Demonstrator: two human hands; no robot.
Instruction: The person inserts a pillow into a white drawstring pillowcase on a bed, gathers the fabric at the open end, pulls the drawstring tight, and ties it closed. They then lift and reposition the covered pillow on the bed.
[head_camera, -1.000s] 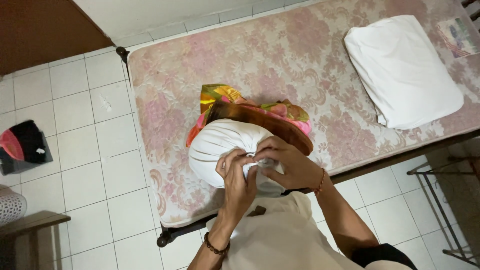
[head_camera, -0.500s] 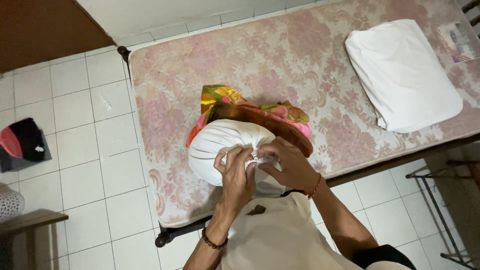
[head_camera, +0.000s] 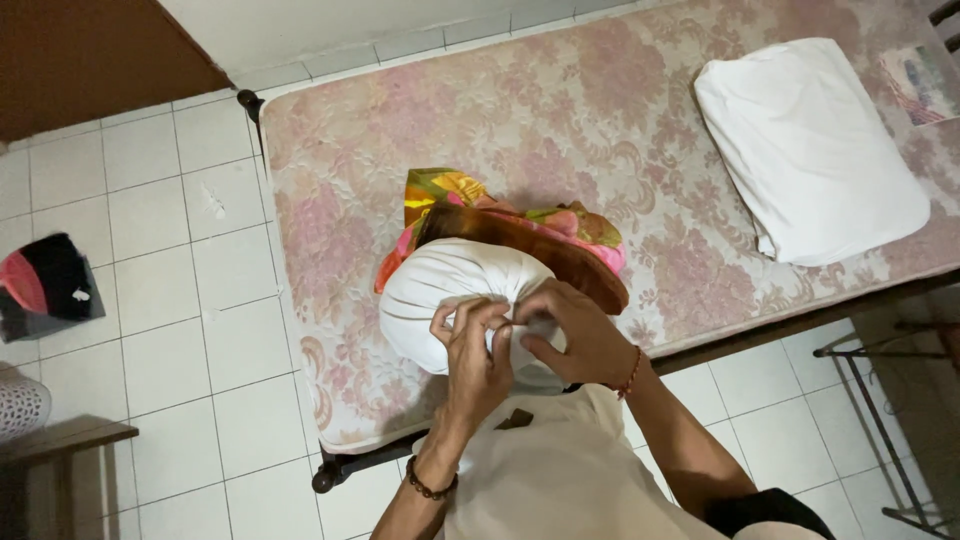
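Your left hand (head_camera: 475, 350) and right hand (head_camera: 570, 335) meet at the near end of a white pillow (head_camera: 450, 295) that lies close to the near edge of the bed (head_camera: 620, 110), toward its left end. Both hands are curled, not spread: the fingers (head_camera: 462, 318) of your left hand are bent and pinch gathered white cloth at the pillow's mouth, and your right hand closes over the same bunch from the other side, thumb pointing toward the left hand, so the two hands touch each other around the fabric. The cloth is smooth and pulled into radiating pleats that run from the pinch back over the rounded, stuffed body of the pillow. A beaded bracelet (head_camera: 430, 488) circles your left wrist and a thin red cord (head_camera: 632, 372) your right. Just behind the pillow and touching it lies a second cushion with a brown cover (head_camera: 545, 250), and under that a crumpled, glossy, brightly patterned cloth (head_camera: 450, 192) in orange, green and pink. The mattress top is quilted, with a faded pink floral print. Well apart, near the far right corner of the bed, rests a flat, squarish white pillow (head_camera: 810, 150) with soft creases. The floor (head_camera: 150, 330) beside the bed is pale square tile, and a black and red bag (head_camera: 45, 285) sits on it at the left.
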